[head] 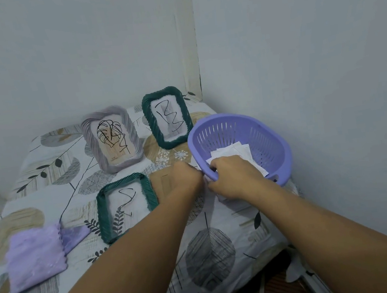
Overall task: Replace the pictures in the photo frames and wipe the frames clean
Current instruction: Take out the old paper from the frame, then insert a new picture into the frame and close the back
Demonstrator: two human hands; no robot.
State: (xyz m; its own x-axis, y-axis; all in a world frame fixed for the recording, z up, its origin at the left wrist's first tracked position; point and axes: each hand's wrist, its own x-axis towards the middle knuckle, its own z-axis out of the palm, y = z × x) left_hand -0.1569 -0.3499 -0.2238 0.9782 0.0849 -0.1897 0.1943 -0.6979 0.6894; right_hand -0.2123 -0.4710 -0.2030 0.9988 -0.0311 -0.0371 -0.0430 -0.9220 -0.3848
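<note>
Right hand (231, 174) curls over the near rim of the purple basket (271, 134), fingers apparently pinching one of the white paper sheets (236, 151) inside, though the fingertips are hidden. Left hand (187, 176) sits just beside it, fist-like; I cannot tell what it holds. Pulling a sheet while gripping the rim could tip the light basket and spill the stack onto the bedcover. Just left of the hands lies the open green frame (126, 206) flat, with a brown backing board (163, 183) touching the left wrist. Two more frames, lilac (112, 138) and green (168, 117), stand upright behind; the purple cloth (36, 257) lies well apart at left
</note>
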